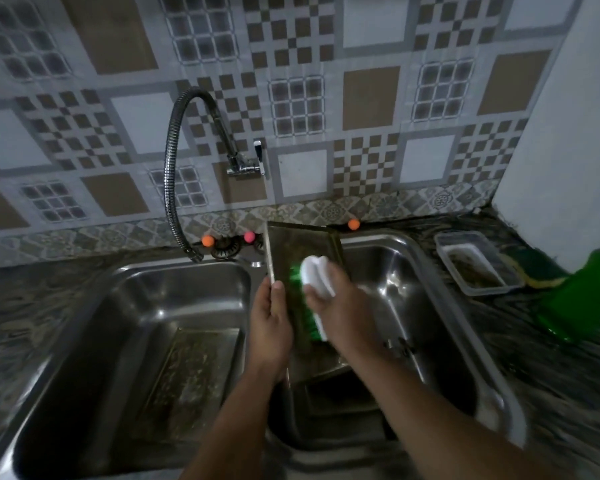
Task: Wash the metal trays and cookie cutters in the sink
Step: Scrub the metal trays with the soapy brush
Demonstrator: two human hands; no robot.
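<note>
A dirty metal tray [300,245] stands tilted over the divider of a double steel sink [426,268]. My left hand [271,320] grips the tray's left edge, thumb on its face. A white scrubbing brush [316,275] with green bristles lies against the tray's face, and my right hand [340,303] grips it. Another soiled tray [191,379] lies flat in the left basin. More dark trays [340,396] are stacked in the right basin under my right forearm. No cookie cutters can be made out.
A flexible hose tap [177,174] arches over the left basin from a wall valve [246,161]. On the right counter sit a clear plastic container [478,265], a sponge [530,271] and a green bottle [582,299]. Small coloured balls [207,240] sit behind the sink.
</note>
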